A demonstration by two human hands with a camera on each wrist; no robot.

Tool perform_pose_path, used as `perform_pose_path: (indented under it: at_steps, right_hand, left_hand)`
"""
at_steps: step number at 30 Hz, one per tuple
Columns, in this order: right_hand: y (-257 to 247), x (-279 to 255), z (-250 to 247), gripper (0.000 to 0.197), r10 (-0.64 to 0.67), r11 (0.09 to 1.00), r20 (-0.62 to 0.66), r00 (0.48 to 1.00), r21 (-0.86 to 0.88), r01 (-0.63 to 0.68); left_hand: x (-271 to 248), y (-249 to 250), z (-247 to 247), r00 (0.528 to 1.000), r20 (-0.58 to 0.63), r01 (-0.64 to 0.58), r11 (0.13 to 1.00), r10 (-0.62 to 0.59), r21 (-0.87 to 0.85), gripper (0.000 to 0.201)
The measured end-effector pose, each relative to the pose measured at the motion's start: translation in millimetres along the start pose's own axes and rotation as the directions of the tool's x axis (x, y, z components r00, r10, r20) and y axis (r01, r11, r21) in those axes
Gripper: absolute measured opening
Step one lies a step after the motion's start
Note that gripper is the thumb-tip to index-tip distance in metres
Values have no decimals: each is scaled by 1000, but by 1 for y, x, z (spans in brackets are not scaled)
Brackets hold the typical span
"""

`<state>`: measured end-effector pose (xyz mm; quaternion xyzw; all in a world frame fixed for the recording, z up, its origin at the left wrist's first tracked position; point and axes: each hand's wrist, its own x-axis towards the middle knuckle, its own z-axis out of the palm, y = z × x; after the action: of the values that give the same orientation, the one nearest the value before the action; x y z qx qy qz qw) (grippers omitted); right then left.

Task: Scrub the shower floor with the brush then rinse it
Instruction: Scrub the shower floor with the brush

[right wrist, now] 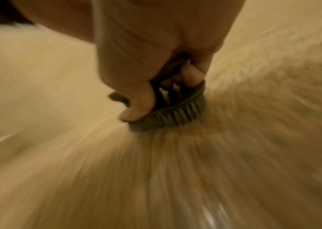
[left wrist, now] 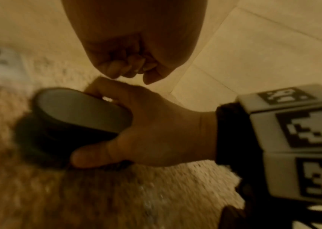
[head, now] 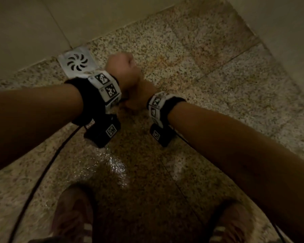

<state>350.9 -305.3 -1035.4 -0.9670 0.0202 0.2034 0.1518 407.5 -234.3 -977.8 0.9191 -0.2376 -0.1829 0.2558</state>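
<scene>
The brush (right wrist: pixel 172 114) is a dark, oval scrubber with short bristles pointing down, pressed flat on the shower floor (head: pixel 191 55). The floor is speckled beige-brown granite, wet and glistening toward 6 o'clock of the brush, with a square metal drain (head: pixel 77 61) at 10 o'clock.

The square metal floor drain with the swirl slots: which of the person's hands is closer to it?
Left. The left hand, a fist, hangs just right of the square metal floor drain. The right hand, gripping the dark round scrub brush, sits farther off, nearer the person.
</scene>
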Motion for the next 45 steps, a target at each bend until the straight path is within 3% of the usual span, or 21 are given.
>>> perform_pose_path:
  at_steps: [3,5,6,8,11,12,13,14,16,18,20,21,23,24,26,29,31,34,36,39,45]
  right_hand:
    - [22,-2,-12,63,112,959,-153,982,276,-67]
    - [51,-31,-16,65,349,859,-221,911,464,-217]
    - [70,-48,-16,63,501,787,-246,830,529,-318]
    - [111,-90,-13,67,773,580,-202,601,608,-542]
    - [157,-134,-1,83,972,211,-52,231,631,-746]
    - [161,-144,3,86,988,120,-5,153,640,-759]
    - [160,-150,9,88,993,81,13,115,633,-770]
    - [153,-150,11,87,992,93,9,123,608,-789]
    - [128,-133,12,83,971,222,-47,236,550,-805]
    - [98,-100,10,78,898,419,-118,424,526,-740]
    - [63,-63,9,56,725,653,-182,665,489,-578]
    - [47,-46,10,51,661,702,-172,730,487,-520]
    - [18,-21,8,73,609,647,-33,792,598,-473]
    - [12,-15,5,83,605,589,35,795,652,-477]
    - [19,-22,-3,82,670,448,54,741,767,-460]
    - [73,-70,-10,77,843,278,-4,538,859,-430]
    - [113,-115,-8,80,929,218,-22,370,839,-498]
    - [151,-181,6,81,991,36,51,123,789,-614]
    - [156,-206,19,80,997,-18,64,46,749,-662]
    - [140,-196,32,82,995,47,23,92,723,-689]
    - [91,-110,25,80,933,265,-57,356,778,-570]
  left_hand:
    - [17,-7,-30,978,-209,-1,1000,2,5,18]
    - [25,-22,-45,967,-252,27,999,-33,-28,25]
    - [28,-30,-49,967,-248,54,998,-63,-40,28]
    - [30,-45,-47,973,-206,94,995,-101,-44,32]
    - [30,-49,-35,988,-118,93,995,-97,-40,33]
    - [29,-44,-31,993,-82,82,996,-85,-34,31]
    - [29,-37,-27,996,-61,65,997,-67,-29,29]
    - [29,-28,-23,998,-47,52,999,-53,-14,26]
    - [30,-14,-17,999,-33,17,1000,-18,-19,23]
    - [34,-9,-12,1000,-25,-5,998,3,-65,30]
    - [38,-10,-11,999,-30,14,995,-17,-94,34]
    - [38,-11,-13,999,-37,25,994,-29,-102,36]
    - [38,-13,-16,998,-66,17,994,-24,-111,37]
    - [38,-13,-16,997,-75,5,995,-12,-99,36]
    - [39,-14,-15,997,-74,-27,997,21,-77,34]
    - [40,-12,-7,999,-44,-34,996,30,-88,28]
    - [41,-4,4,999,-26,-37,995,35,-95,30]
    - [38,22,25,998,10,-63,990,65,-125,39]
    - [34,43,38,995,31,-87,987,92,-138,40]
    - [27,68,60,986,110,-110,981,128,-162,32]
    - [29,82,81,979,150,-98,966,136,-239,41]
